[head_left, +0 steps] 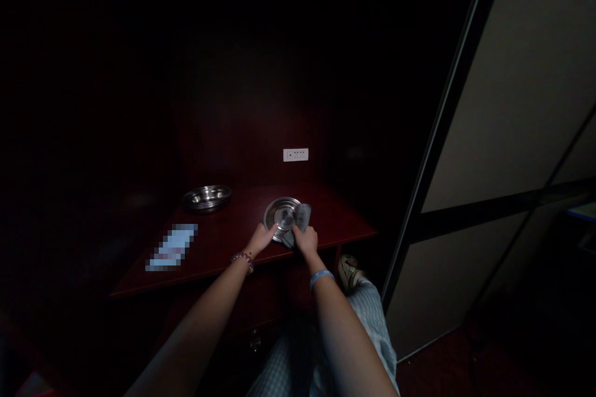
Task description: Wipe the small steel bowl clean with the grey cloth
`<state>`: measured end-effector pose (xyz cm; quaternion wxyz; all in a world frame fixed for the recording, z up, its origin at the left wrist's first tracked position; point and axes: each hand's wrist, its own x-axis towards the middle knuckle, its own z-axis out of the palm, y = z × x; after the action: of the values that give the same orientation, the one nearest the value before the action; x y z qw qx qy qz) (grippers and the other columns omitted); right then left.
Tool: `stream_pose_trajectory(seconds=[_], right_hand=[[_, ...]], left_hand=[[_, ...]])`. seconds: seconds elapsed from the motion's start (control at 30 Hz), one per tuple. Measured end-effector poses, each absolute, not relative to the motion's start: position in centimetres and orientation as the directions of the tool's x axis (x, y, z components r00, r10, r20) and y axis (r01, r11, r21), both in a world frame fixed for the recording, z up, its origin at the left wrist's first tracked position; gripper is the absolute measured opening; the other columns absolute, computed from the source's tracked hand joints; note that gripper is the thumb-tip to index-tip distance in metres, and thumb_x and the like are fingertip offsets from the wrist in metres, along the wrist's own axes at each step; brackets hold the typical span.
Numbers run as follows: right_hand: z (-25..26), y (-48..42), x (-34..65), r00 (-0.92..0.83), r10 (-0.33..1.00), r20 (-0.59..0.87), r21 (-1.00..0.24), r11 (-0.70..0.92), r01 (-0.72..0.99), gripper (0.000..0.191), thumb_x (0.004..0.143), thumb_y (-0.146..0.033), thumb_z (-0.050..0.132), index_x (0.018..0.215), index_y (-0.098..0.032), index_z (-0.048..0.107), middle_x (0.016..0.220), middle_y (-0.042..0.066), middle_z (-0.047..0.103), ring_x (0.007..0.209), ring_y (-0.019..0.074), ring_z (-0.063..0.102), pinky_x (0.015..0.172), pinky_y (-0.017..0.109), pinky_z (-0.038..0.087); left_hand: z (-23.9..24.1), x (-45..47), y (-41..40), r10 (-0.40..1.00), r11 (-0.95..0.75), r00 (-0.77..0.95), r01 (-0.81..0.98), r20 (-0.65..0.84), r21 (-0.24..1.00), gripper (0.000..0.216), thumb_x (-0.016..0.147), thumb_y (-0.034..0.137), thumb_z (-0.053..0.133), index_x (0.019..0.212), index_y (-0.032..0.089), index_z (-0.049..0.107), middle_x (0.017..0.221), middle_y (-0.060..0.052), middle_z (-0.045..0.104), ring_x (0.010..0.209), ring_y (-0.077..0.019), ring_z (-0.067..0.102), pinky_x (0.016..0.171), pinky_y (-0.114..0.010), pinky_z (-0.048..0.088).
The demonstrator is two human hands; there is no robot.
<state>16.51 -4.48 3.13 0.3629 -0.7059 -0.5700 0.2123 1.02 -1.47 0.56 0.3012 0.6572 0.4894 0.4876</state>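
A small steel dish [280,217] is tilted up on the dark red desk [223,248]. My left hand [261,239] grips its lower left rim with closed fingers. My right hand [305,238] is closed on a grey cloth [300,218] that is pressed against the dish's right side. A bead bracelet is on my left wrist and a pale blue band on my right.
A second steel bowl [207,197] sits at the desk's back left. A flat pale card [171,247] lies at the front left. A white wall socket [295,154] is behind the desk. A light sliding panel [507,136] stands at the right. The room is very dark.
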Motion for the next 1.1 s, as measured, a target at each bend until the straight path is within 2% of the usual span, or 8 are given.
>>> stream_pose_trajectory(seconds=[0.47,0.73,0.93,1.1], right_hand=[[3.05,-4.43,16.64,0.239,0.963,0.122,-0.761,-0.064,0.646,0.038,0.085,-0.039,0.051,0.097,-0.009,0.071,0.098,0.017,0.070,0.093,0.0237,0.067,0.073,0.023,0.047],[3.15,-4.48,16.59,0.246,0.962,0.117,-0.769,-0.069,0.636,0.037,0.085,-0.037,0.052,0.098,-0.008,0.071,0.099,0.017,0.070,0.094,0.0246,0.066,0.075,0.023,0.047],[3.21,-4.56,16.60,0.243,0.963,0.112,-0.764,-0.073,0.641,0.038,0.085,-0.038,0.052,0.099,-0.007,0.070,0.100,0.018,0.069,0.093,0.0245,0.067,0.074,0.024,0.047],[3.37,-4.73,16.56,0.247,0.962,0.116,-0.762,-0.073,0.644,0.036,0.085,-0.037,0.052,0.097,-0.009,0.071,0.099,0.017,0.070,0.094,0.0243,0.067,0.075,0.023,0.047]], left_hand=[[0.85,1.09,-1.78,0.946,-0.318,0.047,0.339,0.322,0.885,0.036,0.075,0.040,0.058,0.094,0.011,0.068,0.101,-0.013,0.072,0.097,-0.0230,0.066,0.085,-0.029,0.049],[0.71,1.01,-1.66,0.933,-0.353,0.056,0.348,0.357,0.868,0.036,0.077,0.036,0.056,0.098,0.009,0.066,0.104,-0.015,0.070,0.099,-0.0243,0.065,0.089,-0.032,0.048],[0.71,1.00,-1.66,0.942,-0.327,0.048,0.347,0.332,0.879,0.033,0.077,0.037,0.056,0.093,0.010,0.067,0.098,-0.013,0.072,0.095,-0.0236,0.066,0.088,-0.032,0.048],[0.41,0.97,-1.27,0.939,-0.334,0.040,0.348,0.342,0.876,0.034,0.077,0.037,0.055,0.094,0.009,0.067,0.101,-0.014,0.071,0.096,-0.0241,0.065,0.089,-0.034,0.048]])
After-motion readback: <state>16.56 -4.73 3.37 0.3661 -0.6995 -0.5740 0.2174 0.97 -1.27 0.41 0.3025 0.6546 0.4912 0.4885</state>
